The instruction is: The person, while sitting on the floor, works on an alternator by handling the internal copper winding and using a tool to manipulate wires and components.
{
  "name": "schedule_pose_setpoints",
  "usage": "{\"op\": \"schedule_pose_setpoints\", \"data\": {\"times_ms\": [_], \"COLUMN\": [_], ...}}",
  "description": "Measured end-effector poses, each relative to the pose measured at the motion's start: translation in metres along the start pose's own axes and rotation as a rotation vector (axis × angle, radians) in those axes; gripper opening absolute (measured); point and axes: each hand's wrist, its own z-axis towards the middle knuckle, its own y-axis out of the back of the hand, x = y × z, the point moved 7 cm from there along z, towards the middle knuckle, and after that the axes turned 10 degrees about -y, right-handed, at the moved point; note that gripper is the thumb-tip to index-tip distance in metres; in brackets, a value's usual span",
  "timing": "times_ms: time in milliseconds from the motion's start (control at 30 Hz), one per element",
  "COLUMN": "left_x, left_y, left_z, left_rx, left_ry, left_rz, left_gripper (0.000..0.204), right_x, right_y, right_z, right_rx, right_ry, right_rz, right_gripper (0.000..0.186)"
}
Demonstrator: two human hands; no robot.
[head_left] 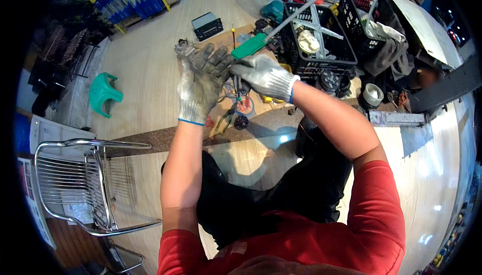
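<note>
Both my hands wear white knit work gloves and meet above tools and parts on the floor. My left hand (197,85) is turned palm up, its fingers stretched out and the palm and fingers stained dark. My right hand (267,74) reaches in from the right with curled fingers at the left fingertips; what it pinches, if anything, is hidden. Below the hands lie green-handled pliers (227,118) and a round black part (241,122). A metal part (185,48) sits just beyond my left fingers. Past my right hand is a green, flat-ended tool (250,46) with a grey handle.
Black plastic crates (321,66) with metal parts stand at the far right, near a white cup-shaped container (372,94). A black slotted box (207,27) lies ahead. To the left are a green stool (105,94) and a chrome chair (103,189).
</note>
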Motion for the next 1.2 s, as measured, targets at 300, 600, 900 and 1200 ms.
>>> {"op": "schedule_pose_setpoints", "data": {"times_ms": [300,600,900,1200], "left_x": [0.001,-0.026,-0.043,-0.044], "left_y": [0.009,0.031,0.029,0.041], "left_z": [0.013,0.044,0.047,0.052], "left_rx": [-0.041,-0.060,-0.018,-0.105], "left_ry": [-0.072,-0.293,-0.361,-0.278], "left_rz": [-0.075,-0.139,-0.114,-0.096], "left_gripper": [0.080,0.068,0.080,0.090], "right_x": [-0.037,-0.027,0.013,0.015], "right_y": [0.000,-0.084,-0.082,-0.071], "right_z": [0.040,0.060,0.051,0.046], "right_rx": [-0.377,0.094,0.146,-0.062], "right_ry": [-0.055,-0.016,0.124,0.247], "right_rz": [0.109,0.376,0.168,-0.238], "right_gripper": [0.032,0.023,0.037,0.024]}}
